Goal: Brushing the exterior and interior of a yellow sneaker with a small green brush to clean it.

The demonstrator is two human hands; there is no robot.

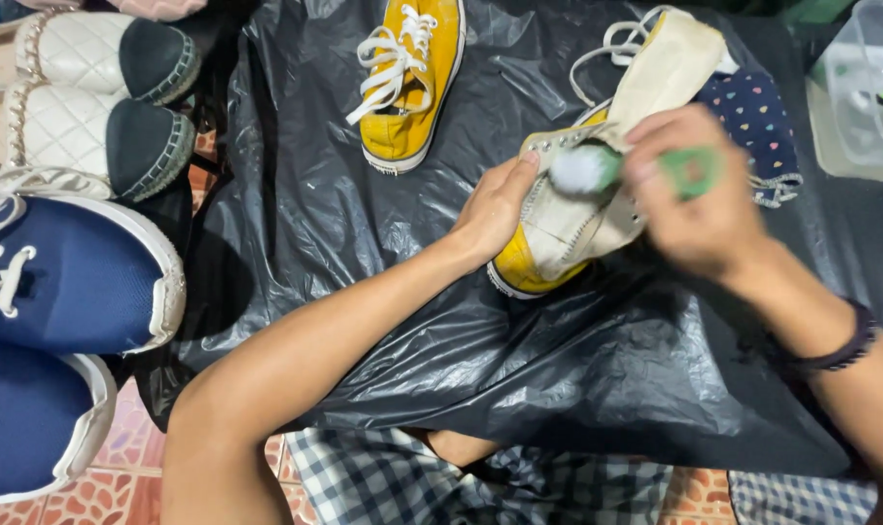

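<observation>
The right hand (699, 199) is curling closed around a green brush (645, 167), its bristles touching the yellow sneaker (577, 219). The left hand (495, 206) is lying open, fingers steadying that sneaker on the black plastic sheet (363, 292).

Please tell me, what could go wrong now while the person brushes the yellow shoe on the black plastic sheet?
The right hand is blurred, so the green brush moves fast; foam might splash onto the second yellow shoe nearby. The left hand steadies the brushed shoe only at its side, so it could slip on the black plastic sheet.
</observation>
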